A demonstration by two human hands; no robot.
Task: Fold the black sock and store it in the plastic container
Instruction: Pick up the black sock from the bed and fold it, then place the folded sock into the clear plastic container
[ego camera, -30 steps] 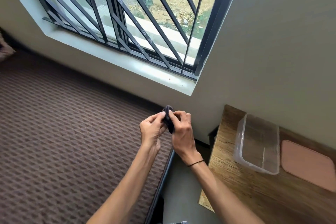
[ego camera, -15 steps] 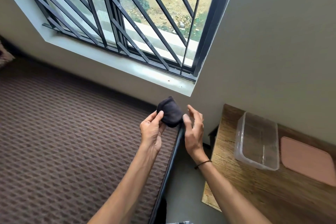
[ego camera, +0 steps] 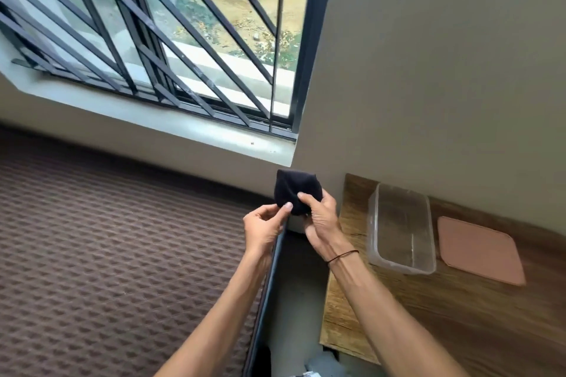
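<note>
- Centrally, the black sock [ego camera: 297,191] sits bunched into a compact rounded bundle, held up in the air in front of the wall corner, below the window sill [ego camera: 183,128].
- Right hand [ego camera: 321,217]: thumb pressed on the front of the bundle, other fingers wrapped behind and under it; a closed grip on the sock.
- Left hand [ego camera: 265,228]: thumb and forefinger pinched together, the tips touching the bundle's lower left edge; remaining fingers curled in. Whether cloth is actually caught in the pinch, I cannot tell.
- Thin dark band [ego camera: 343,255] around the right wrist.
- Plastic container [ego camera: 375,223]: clear, rectangular, lidless, standing on the wooden table [ego camera: 428,315] to the right of the hands, near the wall. Nothing shows inside it. The sock is left of it and apart, not over its opening.
- Pink lid [ego camera: 481,249] lies flat on the table just beside the container's right side, not touching it.
- Brown patterned surface [ego camera: 107,254] fills the left; its dark edge runs up between the forearms.
- Barred window [ego camera: 153,40] above, ground and plants outside.
</note>
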